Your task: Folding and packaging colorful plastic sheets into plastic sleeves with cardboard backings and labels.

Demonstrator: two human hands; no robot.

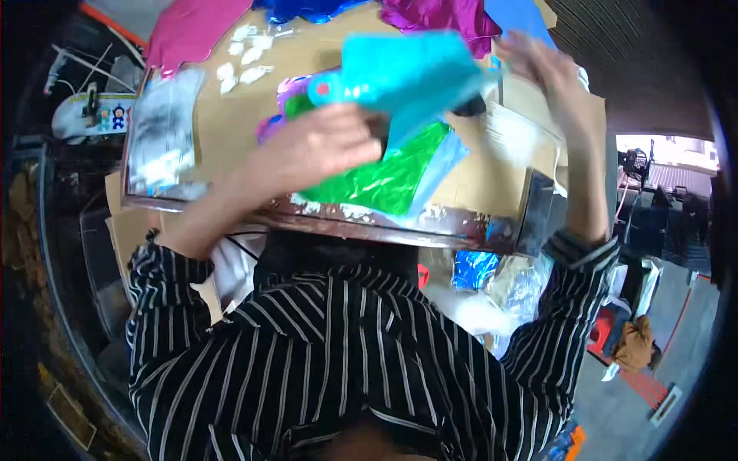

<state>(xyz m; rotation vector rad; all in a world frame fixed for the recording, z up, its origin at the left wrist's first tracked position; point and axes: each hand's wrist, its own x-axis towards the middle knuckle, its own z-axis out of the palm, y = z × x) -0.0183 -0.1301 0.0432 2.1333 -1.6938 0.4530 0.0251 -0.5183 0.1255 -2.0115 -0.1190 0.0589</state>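
Gripping a crumpled turquoise foil sheet in the left hand above the cardboard-topped table, the person lifts the right hand open and empty, sorting seemingly midway, with green foil unsorted.

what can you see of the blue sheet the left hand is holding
The blue sheet looks like thin, light turquoise foil or plastic, creased and motion-blurred. The left hand grips its lower edge, lifting it above the cardboard-covered table. It overlaps a shiny green foil sheet below. Its right end nears the right hand.
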